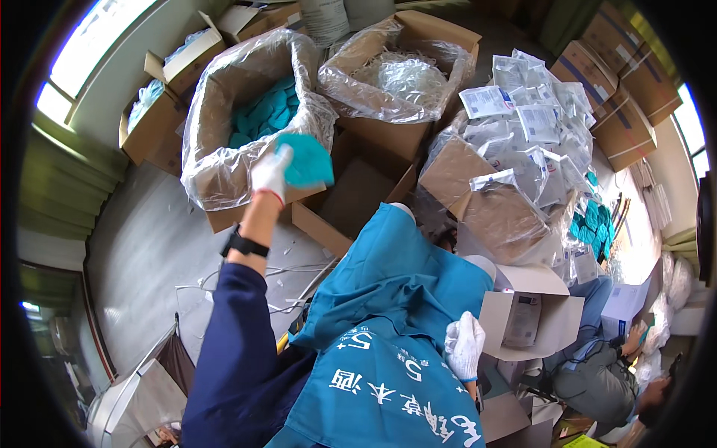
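In the head view, the left hand [270, 173] has its grip closed on the edge of a teal pad [308, 163], above the near right corner of the plastic-lined carton [196, 160]. A loose pinch could drop it into the brown carton [323, 230] just beside, and the slack liner might snag the fingers. Motion blur hides whether this is one pad or several. The right hand [464, 347] lies against the blue apron [388, 291], its fingertips unclear; I cannot tell whether its grip holds anything.
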A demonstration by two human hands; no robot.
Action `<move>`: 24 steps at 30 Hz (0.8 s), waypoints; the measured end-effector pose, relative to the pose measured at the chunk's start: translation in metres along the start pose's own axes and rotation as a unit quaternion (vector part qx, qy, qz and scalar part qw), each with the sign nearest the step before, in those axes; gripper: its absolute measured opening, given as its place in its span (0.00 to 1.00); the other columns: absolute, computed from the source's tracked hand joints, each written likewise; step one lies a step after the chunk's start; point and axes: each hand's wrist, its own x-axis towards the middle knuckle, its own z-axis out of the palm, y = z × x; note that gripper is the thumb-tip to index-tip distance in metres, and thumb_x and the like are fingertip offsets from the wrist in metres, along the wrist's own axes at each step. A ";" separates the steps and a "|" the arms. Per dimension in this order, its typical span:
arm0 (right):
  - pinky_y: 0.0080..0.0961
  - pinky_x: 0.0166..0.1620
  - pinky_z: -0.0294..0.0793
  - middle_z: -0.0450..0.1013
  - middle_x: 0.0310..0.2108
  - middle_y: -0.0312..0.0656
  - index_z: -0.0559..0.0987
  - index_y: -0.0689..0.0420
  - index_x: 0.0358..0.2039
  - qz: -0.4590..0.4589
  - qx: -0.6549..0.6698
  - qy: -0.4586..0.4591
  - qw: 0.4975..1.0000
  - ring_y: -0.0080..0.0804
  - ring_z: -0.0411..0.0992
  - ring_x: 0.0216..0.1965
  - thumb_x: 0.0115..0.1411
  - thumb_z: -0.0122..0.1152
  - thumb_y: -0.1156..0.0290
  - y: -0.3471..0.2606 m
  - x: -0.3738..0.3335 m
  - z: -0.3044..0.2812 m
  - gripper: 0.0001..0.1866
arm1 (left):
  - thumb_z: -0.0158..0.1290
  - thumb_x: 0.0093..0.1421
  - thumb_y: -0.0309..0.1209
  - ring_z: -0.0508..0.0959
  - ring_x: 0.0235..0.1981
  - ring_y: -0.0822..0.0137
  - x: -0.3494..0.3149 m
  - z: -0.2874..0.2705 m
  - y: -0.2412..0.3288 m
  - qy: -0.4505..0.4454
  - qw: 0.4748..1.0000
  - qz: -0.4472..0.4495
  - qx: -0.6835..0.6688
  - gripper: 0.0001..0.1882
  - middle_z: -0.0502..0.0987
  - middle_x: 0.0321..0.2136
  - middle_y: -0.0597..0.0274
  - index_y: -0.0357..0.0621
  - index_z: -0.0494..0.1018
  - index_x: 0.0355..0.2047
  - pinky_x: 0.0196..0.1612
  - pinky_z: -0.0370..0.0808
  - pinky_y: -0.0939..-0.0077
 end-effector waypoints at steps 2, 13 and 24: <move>0.15 0.17 0.55 0.66 0.18 0.33 0.68 0.52 0.26 -0.012 -0.005 -0.010 1.000 0.15 0.58 0.14 0.72 0.51 0.59 -0.003 -0.001 0.005 0.17 | 0.56 0.63 0.55 0.81 0.40 0.63 0.063 -0.033 0.010 0.042 0.996 -0.058 -0.055 0.31 0.82 0.38 0.51 0.34 0.78 0.45 0.37 0.76 0.68; 0.15 0.17 0.54 0.70 0.19 0.34 0.67 0.50 0.22 -0.023 0.036 0.006 0.999 0.15 0.58 0.14 0.72 0.51 0.58 -0.026 0.003 0.027 0.20 | 0.60 0.64 0.35 0.80 0.26 0.63 0.160 -0.012 -0.060 0.051 0.904 -0.264 -0.333 0.20 0.80 0.37 0.55 0.47 0.63 0.50 0.17 0.71 0.68; 0.13 0.18 0.55 0.70 0.21 0.36 0.69 0.51 0.24 0.001 0.015 -0.033 0.999 0.14 0.59 0.15 0.72 0.52 0.59 -0.018 0.001 0.041 0.18 | 0.69 0.47 0.29 0.76 0.44 0.57 0.119 -0.032 0.011 0.028 0.984 -0.022 -0.176 0.44 0.71 0.52 0.47 0.39 0.59 0.63 0.45 0.74 0.64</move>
